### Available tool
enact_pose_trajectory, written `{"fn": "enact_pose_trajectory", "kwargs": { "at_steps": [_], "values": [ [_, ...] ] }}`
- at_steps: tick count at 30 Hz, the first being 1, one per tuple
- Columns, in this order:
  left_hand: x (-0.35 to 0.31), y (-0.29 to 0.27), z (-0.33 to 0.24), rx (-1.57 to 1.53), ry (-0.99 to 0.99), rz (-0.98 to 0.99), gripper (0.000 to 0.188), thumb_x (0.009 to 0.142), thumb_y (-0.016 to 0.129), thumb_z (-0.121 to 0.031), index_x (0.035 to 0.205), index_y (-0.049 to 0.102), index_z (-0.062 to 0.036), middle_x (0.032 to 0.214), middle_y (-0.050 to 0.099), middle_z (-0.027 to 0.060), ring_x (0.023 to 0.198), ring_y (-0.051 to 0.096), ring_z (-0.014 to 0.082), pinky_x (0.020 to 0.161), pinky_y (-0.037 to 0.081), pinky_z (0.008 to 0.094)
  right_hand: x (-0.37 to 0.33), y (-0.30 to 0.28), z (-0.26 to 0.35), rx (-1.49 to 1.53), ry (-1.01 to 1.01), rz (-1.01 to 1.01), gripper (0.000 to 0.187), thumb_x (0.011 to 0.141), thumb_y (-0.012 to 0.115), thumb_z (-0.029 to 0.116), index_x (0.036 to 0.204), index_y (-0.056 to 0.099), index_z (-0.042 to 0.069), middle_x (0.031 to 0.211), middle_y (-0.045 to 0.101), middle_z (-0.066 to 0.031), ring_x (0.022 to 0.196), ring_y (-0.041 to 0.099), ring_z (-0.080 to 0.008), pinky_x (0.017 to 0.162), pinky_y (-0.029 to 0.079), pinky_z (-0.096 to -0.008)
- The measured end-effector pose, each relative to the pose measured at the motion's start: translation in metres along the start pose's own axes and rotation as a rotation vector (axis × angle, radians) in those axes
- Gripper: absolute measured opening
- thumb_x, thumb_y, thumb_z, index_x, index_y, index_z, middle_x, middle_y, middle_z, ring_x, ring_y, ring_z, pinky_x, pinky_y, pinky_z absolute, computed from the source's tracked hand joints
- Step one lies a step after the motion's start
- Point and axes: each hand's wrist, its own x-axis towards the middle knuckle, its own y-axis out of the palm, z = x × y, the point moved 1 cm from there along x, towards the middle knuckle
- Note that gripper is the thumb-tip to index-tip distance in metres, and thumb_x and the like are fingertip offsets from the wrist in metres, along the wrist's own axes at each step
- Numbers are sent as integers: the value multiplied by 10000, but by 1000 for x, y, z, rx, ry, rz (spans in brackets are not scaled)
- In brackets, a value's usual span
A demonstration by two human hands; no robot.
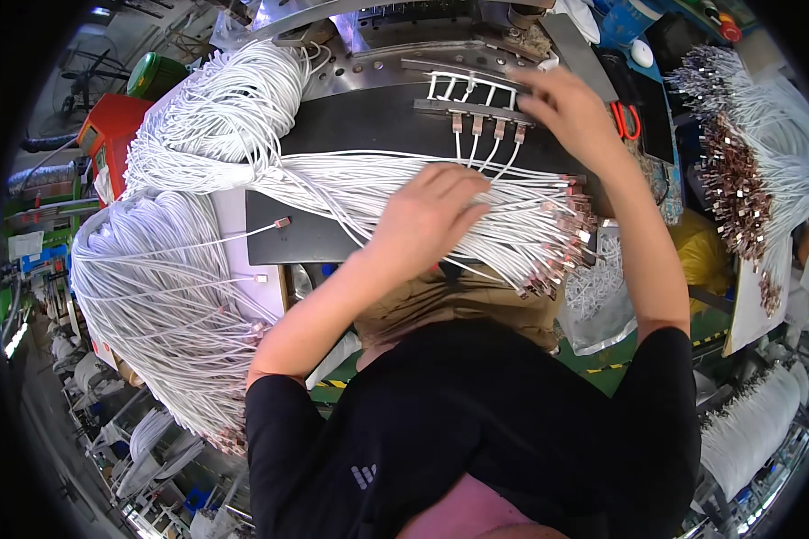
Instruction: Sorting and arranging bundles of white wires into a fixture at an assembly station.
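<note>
A thick bundle of white cables (333,184) with brownish connector ends (566,238) lies across the black work surface. My left hand (431,216) is on top of this bundle, its fingers curled together over some cables. Beyond it, a metal bar fixture (472,108) holds several cable ends side by side, their connectors (477,125) sticking out toward me. A white plastic runner frame (463,87) spans the fixture's two bars. At the fixture's right end is my right hand (566,112), thumb and fingers closed around that end; the exact contact is partly hidden.
Coiled white cables (220,108) are heaped at the left, with another large bundle (157,296) hanging nearer. Red-handled scissors (627,121) lie right of my right hand. A clear bag of small white pieces (598,296) hangs below the edge. More cables (773,135) hang far right.
</note>
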Motion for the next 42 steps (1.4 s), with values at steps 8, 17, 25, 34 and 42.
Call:
{"fn": "enact_pose_trajectory", "kwargs": {
  "at_steps": [8, 17, 25, 34, 42],
  "values": [
    [9, 11, 14, 153, -140, 16, 138, 853, 712, -217, 835, 689, -82, 853, 655, 49, 788, 607, 246, 669, 521, 360, 10, 28, -6, 180, -17, 9, 281, 929, 640, 231, 1158, 683, 75, 938, 636, -130, 961, 612, -311, 860, 480, -386],
    [80, -3, 78, 433, -184, 62, 268, 885, 656, -285, 742, 702, -64, 822, 679, 92, 880, 643, 267, 683, 536, 366, 179, 107, -76, 394, -18, -261, 285, 969, 559, 218, 1165, 633, 24, 1115, 665, -181, 1057, 613, -307, 942, 475, -398],
    [128, 0, 129, 267, -403, 141, 300, 900, 539, -258, 934, 728, -28, 891, 689, 252, 878, 675, 405, 835, 523, 496, 221, 113, -71, -46, 148, -236, 273, 967, 558, 242, 1112, 650, 31, 1043, 667, -191, 992, 614, -315, 902, 480, -419],
    [104, -2, 166, 349, -411, -113, 286, 890, 530, -214, 932, 728, -13, 874, 685, 264, 850, 671, 433, 813, 526, 510, 146, 76, 17, 110, -92, -190, 412, 957, 558, 356, 1130, 641, -9, 1073, 655, -232, 1031, 607, -368, 960, 452, -437],
    [117, 29, 177, 704, -200, -355, 316, 883, 542, -213, 1064, 711, -16, 886, 709, 231, 880, 697, 388, 811, 543, 465, 126, 74, 34, -124, -204, -332, 497, 974, 506, 405, 1206, 633, -15, 1161, 657, -205, 1148, 577, -387, 1086, 358, -467]
  ]
}}
